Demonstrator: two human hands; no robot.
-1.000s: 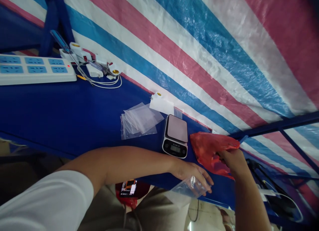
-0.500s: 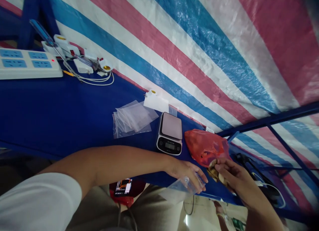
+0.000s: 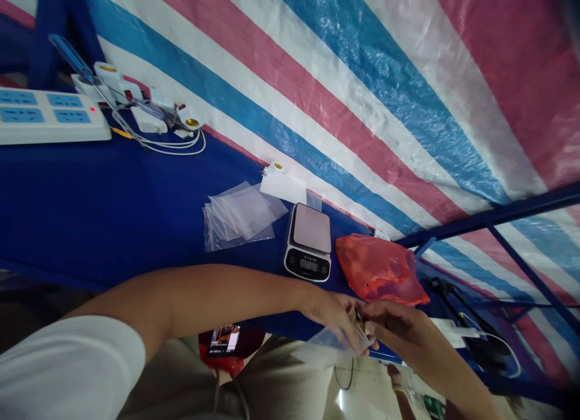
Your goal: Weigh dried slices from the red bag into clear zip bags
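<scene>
My left hand (image 3: 333, 314) grips a small clear plastic bag (image 3: 319, 348) by its mouth, over the front edge of the blue table. At that mouth, my right hand (image 3: 399, 326) is closed around brown pieces (image 3: 359, 317) that look like dried mushroom. Fingers of both hands hide most of these pieces, and I cannot tell how far inside the bag they are. Just behind my right hand lies a red plastic bag (image 3: 380, 269) with lumpy contents. Left of it stands a digital kitchen scale (image 3: 312, 231) with nothing on its plate.
Several flat clear bags (image 3: 244, 214) lie left of the scale, beside a white card (image 3: 284, 186). A power strip (image 3: 49, 119), a blue-handled tool (image 3: 70, 56) and cables sit at far left. A lit phone (image 3: 224, 340) rests at my lap. Striped sheeting rises behind the table.
My right hand has moved left from the red bag's opening to the clear bag, carrying the brown pieces. The red bag's near edge has settled. My left hand stays nearly in place.
</scene>
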